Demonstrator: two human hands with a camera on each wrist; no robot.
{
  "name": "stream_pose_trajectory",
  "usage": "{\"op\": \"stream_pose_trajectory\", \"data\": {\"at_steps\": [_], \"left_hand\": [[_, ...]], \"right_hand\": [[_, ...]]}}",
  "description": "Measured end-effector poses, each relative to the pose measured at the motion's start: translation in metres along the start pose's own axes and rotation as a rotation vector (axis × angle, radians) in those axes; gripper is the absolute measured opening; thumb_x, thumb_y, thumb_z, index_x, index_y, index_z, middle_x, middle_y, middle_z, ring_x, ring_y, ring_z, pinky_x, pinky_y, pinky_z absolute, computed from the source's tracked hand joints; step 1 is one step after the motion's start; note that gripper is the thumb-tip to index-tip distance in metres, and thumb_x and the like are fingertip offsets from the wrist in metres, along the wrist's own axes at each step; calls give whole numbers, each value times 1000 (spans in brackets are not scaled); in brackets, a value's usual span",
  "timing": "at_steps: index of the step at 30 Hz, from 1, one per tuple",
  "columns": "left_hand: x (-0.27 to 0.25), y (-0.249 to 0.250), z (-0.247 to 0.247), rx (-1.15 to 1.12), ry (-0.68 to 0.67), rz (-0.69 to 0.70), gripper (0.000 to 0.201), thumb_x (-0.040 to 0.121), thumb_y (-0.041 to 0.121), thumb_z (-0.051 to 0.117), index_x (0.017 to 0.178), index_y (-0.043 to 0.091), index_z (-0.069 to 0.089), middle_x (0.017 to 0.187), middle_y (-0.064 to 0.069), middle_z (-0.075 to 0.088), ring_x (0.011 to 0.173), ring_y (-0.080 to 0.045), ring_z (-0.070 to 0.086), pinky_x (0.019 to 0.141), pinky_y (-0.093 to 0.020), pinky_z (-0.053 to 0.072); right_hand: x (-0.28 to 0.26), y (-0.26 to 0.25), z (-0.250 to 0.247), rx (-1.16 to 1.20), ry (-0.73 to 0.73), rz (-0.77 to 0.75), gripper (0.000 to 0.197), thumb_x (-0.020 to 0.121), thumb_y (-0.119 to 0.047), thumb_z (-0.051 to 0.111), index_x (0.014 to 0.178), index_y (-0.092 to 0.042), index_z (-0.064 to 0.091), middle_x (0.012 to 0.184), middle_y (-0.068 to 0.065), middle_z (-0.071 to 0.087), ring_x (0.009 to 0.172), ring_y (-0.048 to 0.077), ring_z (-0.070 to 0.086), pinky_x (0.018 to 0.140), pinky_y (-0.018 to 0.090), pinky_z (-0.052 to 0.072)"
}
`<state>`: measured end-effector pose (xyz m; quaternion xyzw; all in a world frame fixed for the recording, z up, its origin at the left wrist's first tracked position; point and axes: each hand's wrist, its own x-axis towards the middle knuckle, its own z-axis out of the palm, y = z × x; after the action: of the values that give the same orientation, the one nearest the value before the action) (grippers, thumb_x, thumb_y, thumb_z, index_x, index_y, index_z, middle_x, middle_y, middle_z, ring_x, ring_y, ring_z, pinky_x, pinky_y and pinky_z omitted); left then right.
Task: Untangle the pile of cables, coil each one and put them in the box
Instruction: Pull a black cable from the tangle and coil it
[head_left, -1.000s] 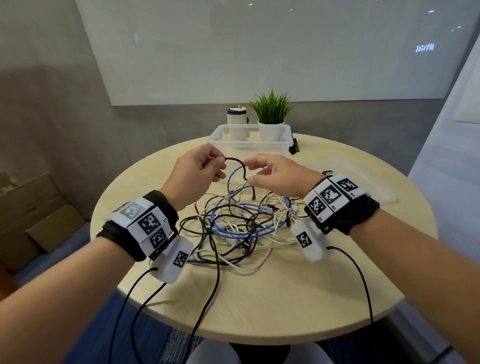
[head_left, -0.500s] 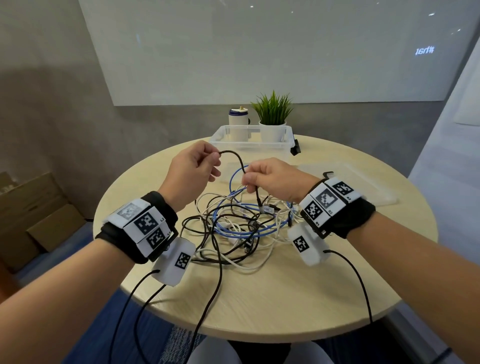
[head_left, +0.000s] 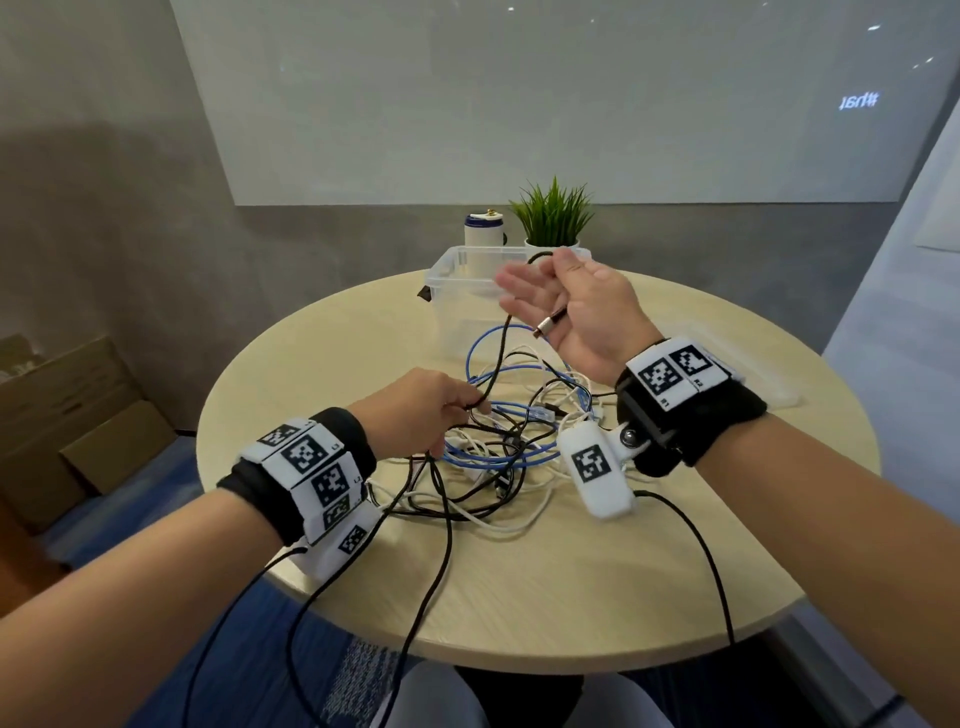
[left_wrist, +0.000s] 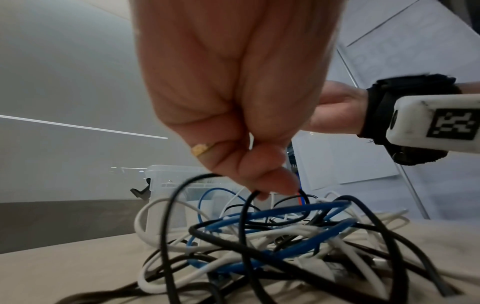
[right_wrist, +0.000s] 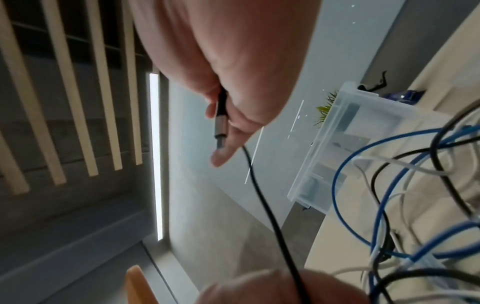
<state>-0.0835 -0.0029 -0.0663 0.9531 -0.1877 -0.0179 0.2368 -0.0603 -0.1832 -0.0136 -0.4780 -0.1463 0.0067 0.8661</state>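
Starting the first coil: I am drawing the black cable (head_left: 496, 358) out of the tangle.

My right hand (head_left: 576, 312) is raised palm-up in front of the clear plastic box (head_left: 441, 270), thumb pinning the black cable's metal-tipped plug (head_left: 549, 326) against the palm while the other fingers are spreading loose; I judge this is to make a form for winding. Below and to its left, my left hand (head_left: 415, 402) is pinching the same black cable between curled fingertips (left_wrist: 270, 189), just above the cable pile (head_left: 498, 452), probably to feed slack without dragging the rest along. The pile is lying on the bench (head_left: 597, 587) under both hands, black, white and blue leads all crossing. The box beyond my right hand is looking empty of cables, so nothing is stowed yet.
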Motion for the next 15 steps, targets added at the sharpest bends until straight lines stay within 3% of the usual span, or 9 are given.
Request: {"op": "stream_pose_trajectory", "data": {"at_steps": [2, 3, 6, 8, 10, 12, 15], "left_hand": [[-3, -3, 0, -14, -33, -4, 24, 96, 7, 45, 101, 21, 64, 71, 2, 58, 47, -9, 57, 45, -12, 41], [-4, -4, -1, -37, -35, -4, 23, 95, 7, 44, 97, 21, 63, 72, 1, 58, 47, -8, 57, 45, -14, 42], [-6, -4, -7, -136, 56, 11, 20, 95, 6, 46, 88, 21, 58, 75, 0, 59, 47, -4, 59, 49, -18, 49], [-5, -1, -15, -178, 173, 36, 14, 95, 9, 48, 87, 17, 57, 74, 0, 61, 46, -2, 59, 49, -16, 47], [-4, 4, -24, -237, 276, 47, 13, 96, 10, 47, 88, 15, 55, 77, -2, 62, 45, -5, 59, 45, -17, 46], [-2, 8, -32, -296, 367, 37, 10, 97, 10, 45, 93, 10, 54, 81, -3, 62, 42, -8, 58, 41, -18, 45], [-1, 10, -41, -326, 468, 2, 10, 98, 11, 43, 97, 9, 54, 83, -5, 62, 39, -8, 57, 38, -16, 42]], "right_hand": [[5, 0, -5, -134, 78, -62, 25, 103, -21, 36, 90, -7, 52, 111, 19, 61, 109, 26, 61, 91, 37, 53], [8, 1, -8, -334, 121, -112, 22, 102, -21, 40, 94, -9, 55, 108, 17, 61, 107, 24, 61, 92, 36, 51], [7, 2, -15, -962, 111, -201, 24, 101, -23, 42, 107, -9, 60, 85, 9, 63, 72, 16, 57, 69, 31, 48], [5, 4, -16, -1226, 10, -157, 27, 101, -22, 39, 111, -8, 60, 102, 16, 65, 73, 20, 55, 69, 30, 42], [1, 7, -14, -1353, -107, -72, 27, 102, -18, 36, 107, -6, 59, 103, 16, 64, 75, 12, 57, 61, 20, 38], [-4, 12, -9, -1344, -189, -25, 25, 103, -19, 34, 100, -9, 57, 81, 6, 64, 57, 1, 54, 51, 17, 36], [-9, 13, -5, -1347, -267, -54, 36, 102, -34, 36, 88, -12, 62, 54, -14, 47, 47, -1, 42, 53, 17, 33]]}}
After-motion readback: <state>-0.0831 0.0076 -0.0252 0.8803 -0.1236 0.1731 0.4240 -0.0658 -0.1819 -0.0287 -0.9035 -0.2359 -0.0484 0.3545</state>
